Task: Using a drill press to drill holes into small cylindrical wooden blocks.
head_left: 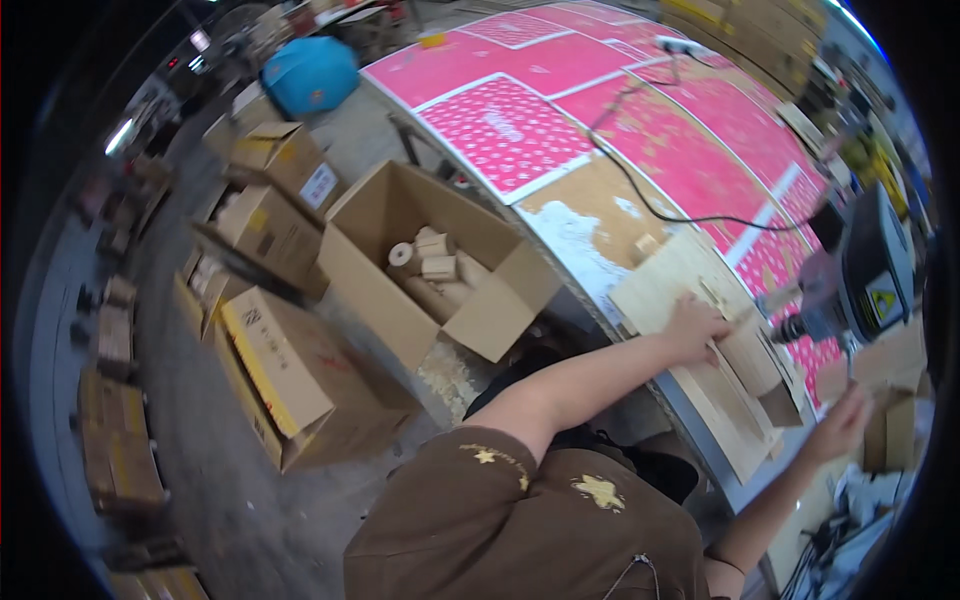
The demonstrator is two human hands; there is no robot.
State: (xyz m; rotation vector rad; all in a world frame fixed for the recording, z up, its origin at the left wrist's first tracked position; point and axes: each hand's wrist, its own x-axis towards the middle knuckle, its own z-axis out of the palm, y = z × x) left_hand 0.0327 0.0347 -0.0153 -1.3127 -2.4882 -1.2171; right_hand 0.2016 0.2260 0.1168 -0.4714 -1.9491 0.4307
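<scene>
My left hand (695, 330) rests on a plywood jig (725, 415) at the table's edge, its fingers curled at the end of a pale wooden block (750, 358) with a rounded side. Over that block's far end hangs the chuck (788, 329) of a drill press (872, 262) with a dark housing. My right hand (843, 425) is closed at the lower right, around the end of the press's thin metal lever (851, 366). The fingers partly cover what each hand grips.
An open cardboard box (365, 225) holding several wooden cylinders stands left of the table. More cartons (270, 350) are on the floor farther left. A black cable (640, 195) crosses the pink-patterned tabletop (640, 130). A blue umbrella (310, 75) lies beyond the boxes.
</scene>
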